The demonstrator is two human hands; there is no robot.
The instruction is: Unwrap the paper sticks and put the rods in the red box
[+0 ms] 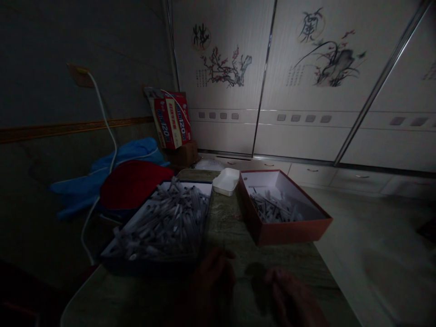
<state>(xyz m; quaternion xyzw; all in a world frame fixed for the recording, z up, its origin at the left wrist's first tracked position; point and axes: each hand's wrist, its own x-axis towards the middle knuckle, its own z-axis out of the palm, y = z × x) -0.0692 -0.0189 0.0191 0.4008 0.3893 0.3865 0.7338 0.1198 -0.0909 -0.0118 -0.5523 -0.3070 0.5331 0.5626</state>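
In dim light, my left hand [215, 274] is over the table just right of the near corner of a dark-blue box [150, 268]. Its fingers are curled together; whatever they hold is too dark to make out. My right hand [293, 293] is farther right, low over the table, fingers and thumb drawn together, their contents hidden. A heap of thin, translucent plastic tube-like pieces [166, 222] fills the blue box. Fewer similar pieces [274, 206] lie in an orange-red box [289, 232] with a white inside. Between the boxes, toward the back, stands a small white tray [226, 180].
Both boxes stand on a greenish, wood-grained table [226, 218]. Red cloth [136, 184] and blue fabric [136, 152] lie at the left, with a white cable [102, 106] hanging past them. Behind are a red carton [172, 120] and white sliding doors [221, 131].
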